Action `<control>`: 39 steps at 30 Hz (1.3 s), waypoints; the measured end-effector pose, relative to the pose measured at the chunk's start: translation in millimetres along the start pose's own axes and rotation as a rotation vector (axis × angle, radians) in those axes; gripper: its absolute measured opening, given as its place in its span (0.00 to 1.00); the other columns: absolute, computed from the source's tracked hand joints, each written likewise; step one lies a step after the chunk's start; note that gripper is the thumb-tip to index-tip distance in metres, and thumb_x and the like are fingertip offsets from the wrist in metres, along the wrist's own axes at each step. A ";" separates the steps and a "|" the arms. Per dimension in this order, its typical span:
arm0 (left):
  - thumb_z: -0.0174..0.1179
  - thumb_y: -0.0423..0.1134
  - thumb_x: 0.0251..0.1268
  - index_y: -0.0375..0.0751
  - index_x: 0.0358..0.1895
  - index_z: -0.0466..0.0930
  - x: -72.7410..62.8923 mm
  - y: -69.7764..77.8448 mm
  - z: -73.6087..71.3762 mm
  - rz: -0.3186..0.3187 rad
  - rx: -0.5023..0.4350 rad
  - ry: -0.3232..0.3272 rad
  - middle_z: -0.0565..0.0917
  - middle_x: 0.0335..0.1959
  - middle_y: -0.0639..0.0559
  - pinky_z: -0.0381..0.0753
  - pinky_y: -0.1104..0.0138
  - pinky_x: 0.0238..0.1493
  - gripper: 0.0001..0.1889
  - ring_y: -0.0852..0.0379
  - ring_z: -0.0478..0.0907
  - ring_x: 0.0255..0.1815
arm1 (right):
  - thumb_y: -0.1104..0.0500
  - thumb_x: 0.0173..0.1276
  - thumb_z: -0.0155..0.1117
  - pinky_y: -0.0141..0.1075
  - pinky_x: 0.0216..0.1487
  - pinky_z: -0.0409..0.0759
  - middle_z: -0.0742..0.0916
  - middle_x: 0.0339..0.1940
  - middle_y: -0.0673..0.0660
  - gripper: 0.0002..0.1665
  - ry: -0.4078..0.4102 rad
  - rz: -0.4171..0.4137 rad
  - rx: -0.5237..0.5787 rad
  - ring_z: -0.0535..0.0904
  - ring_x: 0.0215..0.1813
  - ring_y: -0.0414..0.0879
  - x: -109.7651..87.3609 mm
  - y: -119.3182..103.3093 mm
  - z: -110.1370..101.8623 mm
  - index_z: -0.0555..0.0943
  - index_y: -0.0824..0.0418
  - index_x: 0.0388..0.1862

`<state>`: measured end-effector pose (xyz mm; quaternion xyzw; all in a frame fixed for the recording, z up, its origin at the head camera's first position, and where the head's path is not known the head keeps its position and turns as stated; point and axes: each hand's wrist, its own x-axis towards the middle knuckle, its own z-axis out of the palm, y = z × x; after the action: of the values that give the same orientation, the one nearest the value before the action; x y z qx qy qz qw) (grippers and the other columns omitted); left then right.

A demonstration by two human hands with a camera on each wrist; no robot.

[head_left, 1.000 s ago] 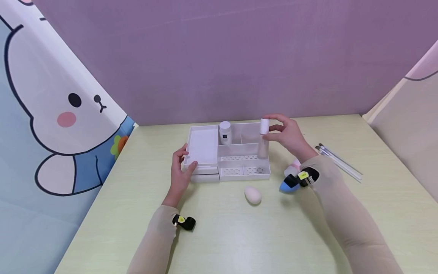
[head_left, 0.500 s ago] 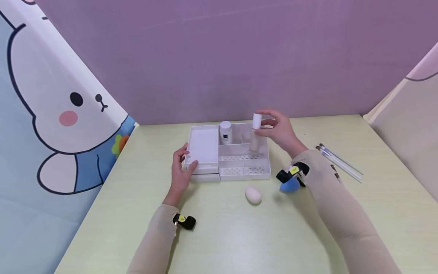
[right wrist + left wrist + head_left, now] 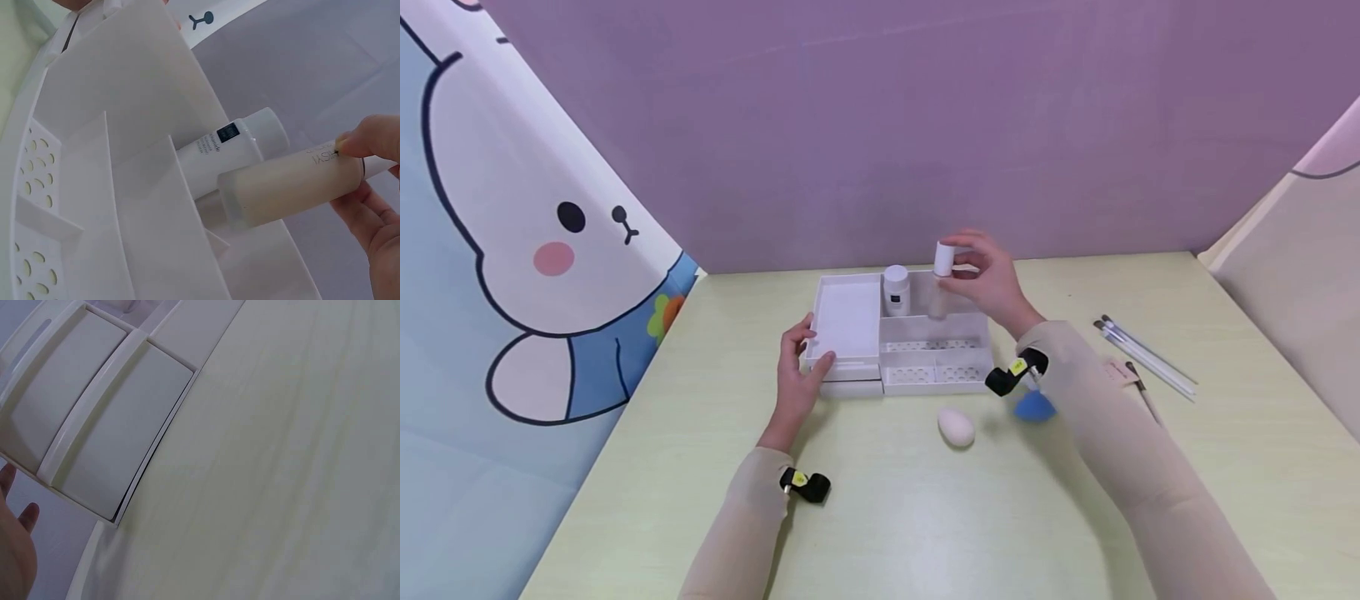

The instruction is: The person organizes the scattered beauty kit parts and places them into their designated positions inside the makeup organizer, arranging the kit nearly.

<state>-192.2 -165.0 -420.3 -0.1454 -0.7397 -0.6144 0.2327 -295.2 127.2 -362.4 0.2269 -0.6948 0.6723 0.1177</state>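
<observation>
My right hand point(image 3: 988, 279) pinches a cosmetic bottle point(image 3: 284, 187) by its white cap and upper body. The bottle is frosted with beige contents, and it overlaps the back compartments of a white desk organizer point(image 3: 937, 388) in the head view. Close by, a white capped bottle point(image 3: 896, 292) with a dark label stands in the back left compartment. Seen by the right wrist camera, the beige bottle's base lies over the divider, near that labelled bottle point(image 3: 215, 159). My left hand point(image 3: 797, 375) rests at the organizer's left side, fingers along the side and thumb by the front corner above the drawers point(image 3: 119, 431).
A pale egg-shaped makeup sponge point(image 3: 956, 427) lies before the organizer. Right of it is a blue sponge point(image 3: 1034, 407), partly hidden by the wrist camera. Several makeup brushes point(image 3: 1150, 358) lie at the right, and a purple backdrop point(image 3: 880, 133) rises behind the table.
My right hand has carried the beige bottle leftward, from the organizer's right edge to over its back compartments near the labelled bottle. The left hand has stayed in place.
</observation>
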 end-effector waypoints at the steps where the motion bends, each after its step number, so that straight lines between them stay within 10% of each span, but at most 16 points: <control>1: 0.60 0.23 0.60 0.16 0.51 0.64 0.2 0.3 0.1 0.001 -0.002 0.001 0.66 0.69 0.26 0.59 0.57 0.64 0.20 0.33 0.60 0.71 | 0.83 0.50 0.69 0.32 0.46 0.81 0.74 0.60 0.55 0.33 -0.002 -0.012 -0.001 0.81 0.45 0.46 0.6 1.0 1.2 0.77 0.74 0.58; 25: 0.60 0.23 0.60 0.16 0.51 0.64 -0.1 -0.3 -0.5 -0.004 -0.009 0.003 0.65 0.70 0.26 0.59 0.62 0.63 0.20 0.34 0.60 0.71 | 0.82 0.54 0.68 0.41 0.56 0.79 0.73 0.62 0.63 0.30 -0.009 -0.065 0.010 0.78 0.52 0.56 7.2 20.8 25.4 0.77 0.74 0.58; 39: 0.60 0.22 0.61 0.16 0.51 0.64 -0.3 -1.3 0.2 -0.005 -0.013 0.005 0.66 0.70 0.27 0.59 0.63 0.63 0.19 0.34 0.60 0.72 | 0.81 0.56 0.67 0.42 0.58 0.77 0.73 0.60 0.65 0.26 -0.081 0.056 -0.093 0.77 0.57 0.59 -0.3 36.7 29.2 0.76 0.72 0.54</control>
<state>-192.6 -165.1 -421.7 -0.1434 -0.7355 -0.6202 0.2319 -308.2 98.2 -396.9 0.2287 -0.7355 0.6325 0.0812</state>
